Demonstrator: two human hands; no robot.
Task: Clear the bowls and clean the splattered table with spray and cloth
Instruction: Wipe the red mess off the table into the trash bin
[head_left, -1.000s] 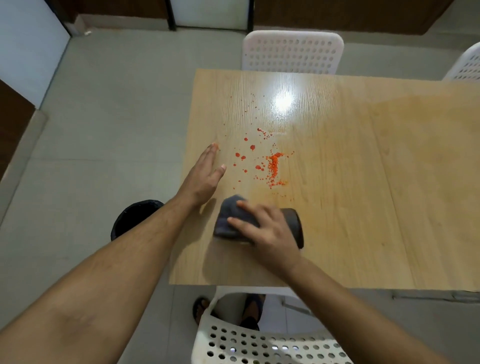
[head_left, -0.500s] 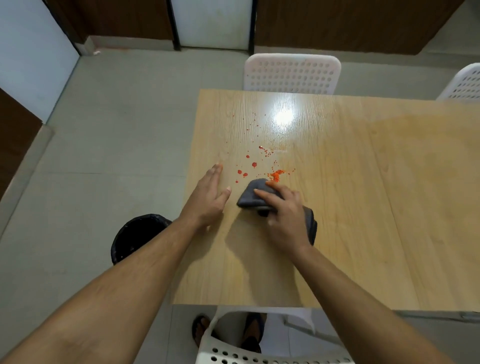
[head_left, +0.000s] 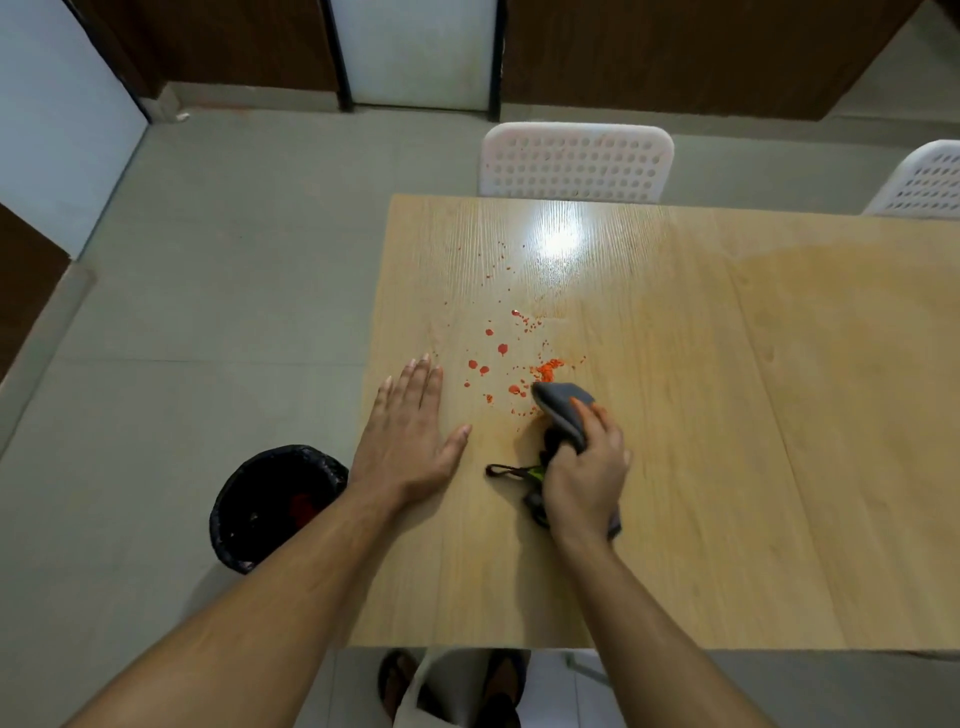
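Red-orange splatter (head_left: 519, 364) dots the left part of the wooden table (head_left: 727, 441), with a thicker orange clump just beyond the cloth. My right hand (head_left: 584, 473) grips a grey cloth (head_left: 563, 402), bunched under the fingers, its front edge touching the near side of the splatter. A dark loop from the cloth lies on the table to the hand's left. My left hand (head_left: 410, 436) rests flat on the table at its left edge, fingers straight. No bowls or spray bottle are in view.
A black bin (head_left: 275, 506) with a dark liner stands on the floor left of the table. Two white perforated chairs (head_left: 576, 161) stand at the far side, another sits below the near edge by my feet. The table's right half looks wet.
My right hand has pulled the cloth back slightly and bunched it more tightly, exposing more red spots and the cloth's loop. My left hand stays flat at the table's left edge.
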